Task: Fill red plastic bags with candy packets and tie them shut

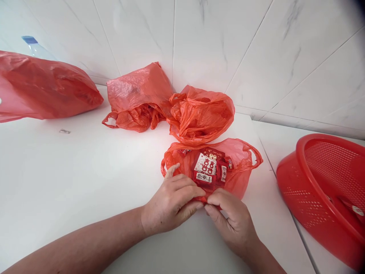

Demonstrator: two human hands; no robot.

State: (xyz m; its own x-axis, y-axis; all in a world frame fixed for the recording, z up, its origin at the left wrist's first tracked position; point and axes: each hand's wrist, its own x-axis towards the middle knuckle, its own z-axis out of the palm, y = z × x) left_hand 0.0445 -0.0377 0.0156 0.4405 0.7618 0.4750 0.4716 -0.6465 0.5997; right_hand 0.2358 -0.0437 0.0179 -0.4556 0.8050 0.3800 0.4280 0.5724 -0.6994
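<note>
A thin red plastic bag (238, 183) lies spread on the white table, its mouth facing up and one handle loop out to the right. Inside it are a red and white printed packet (205, 164) and a smaller red packet (223, 172) beside it. My left hand (175, 198) pinches the bag's near edge between thumb and index finger, with the little finger raised. Right beside it, my right hand (229, 217) pinches the same edge, the fingertips of both hands almost touching.
Behind the bag sit a crumpled red bag (207, 114) and another folded red bag (139, 91) along the tiled wall (199, 45). A large red bag (51, 87) and a blue-capped bottle (35, 47) are at left. A red perforated basket (302, 190) stands right.
</note>
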